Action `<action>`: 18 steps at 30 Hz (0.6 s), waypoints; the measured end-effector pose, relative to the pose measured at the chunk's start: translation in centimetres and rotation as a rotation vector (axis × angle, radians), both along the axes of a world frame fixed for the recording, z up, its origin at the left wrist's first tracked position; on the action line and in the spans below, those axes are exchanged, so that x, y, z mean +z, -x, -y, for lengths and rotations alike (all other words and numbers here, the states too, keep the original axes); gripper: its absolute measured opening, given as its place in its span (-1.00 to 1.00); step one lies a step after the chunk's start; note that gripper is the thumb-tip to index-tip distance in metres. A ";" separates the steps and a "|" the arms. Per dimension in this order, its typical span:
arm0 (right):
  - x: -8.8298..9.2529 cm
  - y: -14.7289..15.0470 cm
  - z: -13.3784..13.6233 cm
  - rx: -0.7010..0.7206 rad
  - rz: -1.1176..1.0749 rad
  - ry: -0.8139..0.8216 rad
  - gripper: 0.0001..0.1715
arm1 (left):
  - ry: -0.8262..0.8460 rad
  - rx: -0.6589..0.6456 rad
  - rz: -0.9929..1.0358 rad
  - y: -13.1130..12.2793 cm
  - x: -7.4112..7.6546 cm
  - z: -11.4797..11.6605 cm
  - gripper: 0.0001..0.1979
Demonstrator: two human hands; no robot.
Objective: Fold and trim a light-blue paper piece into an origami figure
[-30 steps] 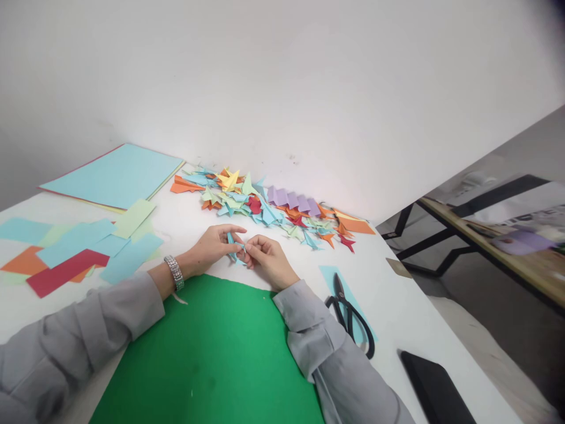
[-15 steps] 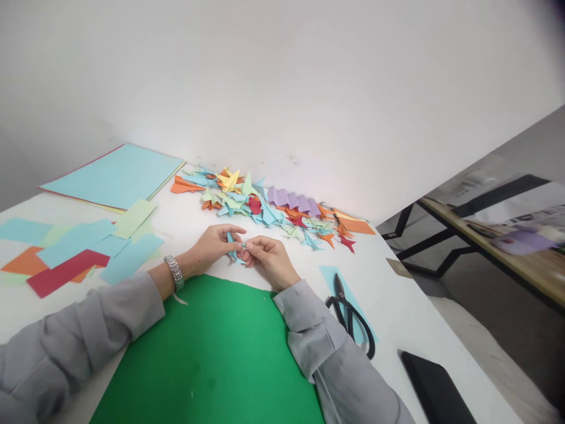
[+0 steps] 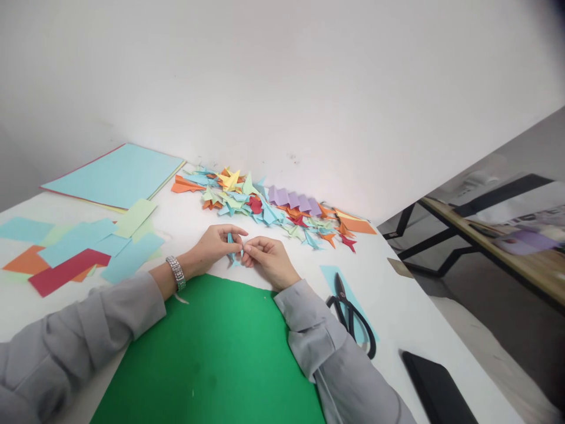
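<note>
Between my fingertips is a small light-blue folded paper figure, held just above the white table beyond the green sheet. My left hand, with a metal watch band at the wrist, is closed on it from the left, thumb against fingers. From the right, my right hand pinches a small tip of the same paper. Fingers partly hide the figure, so its full shape does not show. Closest behind both hands lies a heap of small folded paper figures in blue, green, orange, red and yellow.
A green sheet lies under my forearms. On the left are loose coloured paper strips and a stack of large sheets. Black scissors rest on a blue strip at right, near a black flat device. A wall rises behind.
The light-blue paper has turned slightly between my fingertips, and its pinched tip shows differently. Both hands stay in nearly the same place.
</note>
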State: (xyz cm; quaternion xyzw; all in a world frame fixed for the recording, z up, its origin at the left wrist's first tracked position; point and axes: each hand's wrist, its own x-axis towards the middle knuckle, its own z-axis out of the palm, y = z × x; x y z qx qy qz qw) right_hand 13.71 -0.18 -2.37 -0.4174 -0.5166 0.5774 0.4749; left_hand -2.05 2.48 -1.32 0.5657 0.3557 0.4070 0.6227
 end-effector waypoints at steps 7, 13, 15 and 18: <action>-0.2 -0.3 0.0 0.033 -0.017 -0.004 -0.69 | 0.020 0.001 -0.021 0.0 0.2 0.0 -0.74; -0.2 -0.5 0.0 0.055 -0.020 -0.011 -0.69 | 0.010 0.003 -0.027 0.1 0.1 0.0 -0.73; -0.2 -0.5 -0.1 0.050 -0.011 -0.011 -0.69 | 0.021 -0.002 -0.013 0.1 0.2 0.0 -0.73; -0.2 -0.5 -0.1 0.043 -0.008 -0.014 -0.68 | 0.033 -0.006 0.006 0.0 0.1 0.1 -0.73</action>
